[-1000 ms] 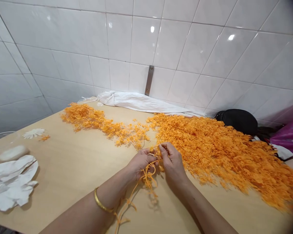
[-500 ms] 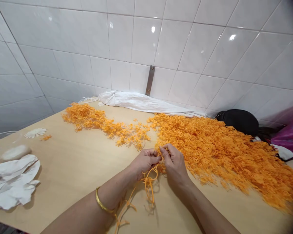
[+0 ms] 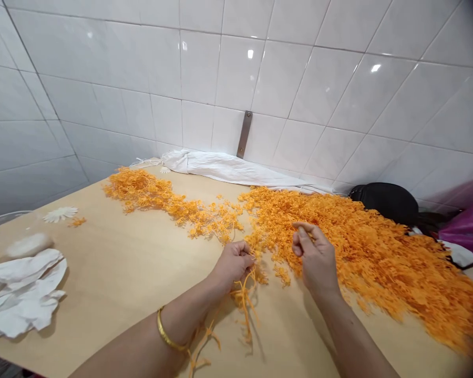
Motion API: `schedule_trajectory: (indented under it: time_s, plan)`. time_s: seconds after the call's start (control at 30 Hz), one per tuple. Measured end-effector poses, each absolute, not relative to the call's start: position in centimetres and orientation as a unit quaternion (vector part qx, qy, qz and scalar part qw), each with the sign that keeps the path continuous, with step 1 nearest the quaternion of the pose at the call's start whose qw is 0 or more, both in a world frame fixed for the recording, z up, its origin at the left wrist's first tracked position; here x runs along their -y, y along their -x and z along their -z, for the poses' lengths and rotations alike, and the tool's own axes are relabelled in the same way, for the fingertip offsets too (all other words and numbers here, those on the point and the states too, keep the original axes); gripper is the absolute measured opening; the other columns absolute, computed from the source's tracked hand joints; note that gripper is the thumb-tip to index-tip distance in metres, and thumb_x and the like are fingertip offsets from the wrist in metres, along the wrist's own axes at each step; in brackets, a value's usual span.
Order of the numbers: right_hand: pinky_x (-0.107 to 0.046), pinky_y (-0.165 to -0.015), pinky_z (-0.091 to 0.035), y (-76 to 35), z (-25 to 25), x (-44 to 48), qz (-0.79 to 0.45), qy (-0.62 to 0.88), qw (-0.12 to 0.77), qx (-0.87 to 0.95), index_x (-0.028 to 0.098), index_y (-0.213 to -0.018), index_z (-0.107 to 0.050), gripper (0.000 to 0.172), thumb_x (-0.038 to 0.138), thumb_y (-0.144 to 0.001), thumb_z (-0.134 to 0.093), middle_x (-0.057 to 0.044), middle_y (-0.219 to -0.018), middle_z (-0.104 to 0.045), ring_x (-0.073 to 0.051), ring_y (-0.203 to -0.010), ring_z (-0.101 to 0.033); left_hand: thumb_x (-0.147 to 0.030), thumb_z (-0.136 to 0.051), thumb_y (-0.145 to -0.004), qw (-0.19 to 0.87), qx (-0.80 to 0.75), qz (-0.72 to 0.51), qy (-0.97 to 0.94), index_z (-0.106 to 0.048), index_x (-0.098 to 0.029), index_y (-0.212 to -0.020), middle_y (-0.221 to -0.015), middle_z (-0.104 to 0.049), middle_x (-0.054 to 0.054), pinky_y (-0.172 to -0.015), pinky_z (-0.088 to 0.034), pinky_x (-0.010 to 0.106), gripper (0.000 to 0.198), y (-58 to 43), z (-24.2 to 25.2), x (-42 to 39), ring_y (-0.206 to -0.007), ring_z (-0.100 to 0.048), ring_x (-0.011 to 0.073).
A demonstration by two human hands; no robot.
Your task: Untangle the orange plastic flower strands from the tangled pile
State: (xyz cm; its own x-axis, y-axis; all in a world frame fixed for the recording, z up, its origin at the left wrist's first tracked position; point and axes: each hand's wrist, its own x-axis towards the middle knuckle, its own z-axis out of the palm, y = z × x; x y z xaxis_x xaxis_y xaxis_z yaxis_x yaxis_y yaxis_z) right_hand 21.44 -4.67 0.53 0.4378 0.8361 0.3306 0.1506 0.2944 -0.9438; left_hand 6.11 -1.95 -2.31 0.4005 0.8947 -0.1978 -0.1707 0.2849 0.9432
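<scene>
My left hand [image 3: 233, 265] pinches an orange strand [image 3: 244, 296] whose loose ends hang below the fingers towards the table's front. To its right, my right hand [image 3: 317, 254] is raised at the edge of the big orange pile [image 3: 362, 231], thumb and index finger pressed close together; whether a thin strand is between them is too small to tell. A smaller row of orange pieces [image 3: 142, 190] stretches from the back left towards my left hand. More orange strands [image 3: 201, 352] lie near my left wrist, which wears a gold bangle.
On the light wooden table [image 3: 134, 262], a crumpled white cloth [image 3: 23, 294], a white oval object [image 3: 29, 244] and a white flower shape [image 3: 60, 214] lie left. White fabric [image 3: 220, 168] runs along the tiled wall. A black bag [image 3: 386, 201] and purple bag [image 3: 467, 226] stand right.
My right hand has moved away from my left hand to the right, over the pile's edge. My left hand keeps its pinch, and the hanging strands have shifted slightly.
</scene>
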Motion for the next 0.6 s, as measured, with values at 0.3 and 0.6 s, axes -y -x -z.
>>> schedule_trajectory:
  time_s: [0.3, 0.6]
  plan:
    - [-0.021, -0.043, -0.028, -18.3, 0.1, 5.2, -0.308, 0.573, 0.452, 0.611, 0.016, -0.074, -0.059, 0.027, 0.043, -0.070, -0.057, 0.004, -0.053, -0.043, -0.008, -0.047, -0.035, -0.018, -0.056, -0.061, 0.630, -0.378, -0.421, -0.532, -0.041, -0.016, -0.055, -0.039, -0.039, -0.007, -0.040, -0.023, 0.018, 0.017, -5.8, 2.4, 1.8, -0.036, -0.032, 0.0035]
    - [-0.022, -0.043, -0.026, -19.9, 0.8, 4.9, -0.260, 0.595, 0.514, 0.561, 0.019, -0.060, -0.040, 0.030, 0.042, -0.078, -0.046, 0.006, -0.050, -0.034, -0.008, -0.045, -0.030, -0.035, -0.057, -0.065, 0.657, -0.338, -0.350, -0.576, -0.043, -0.016, -0.055, -0.041, -0.037, -0.006, -0.041, -0.019, 0.019, 0.026, -5.7, 1.8, 2.3, -0.038, -0.028, 0.0037]
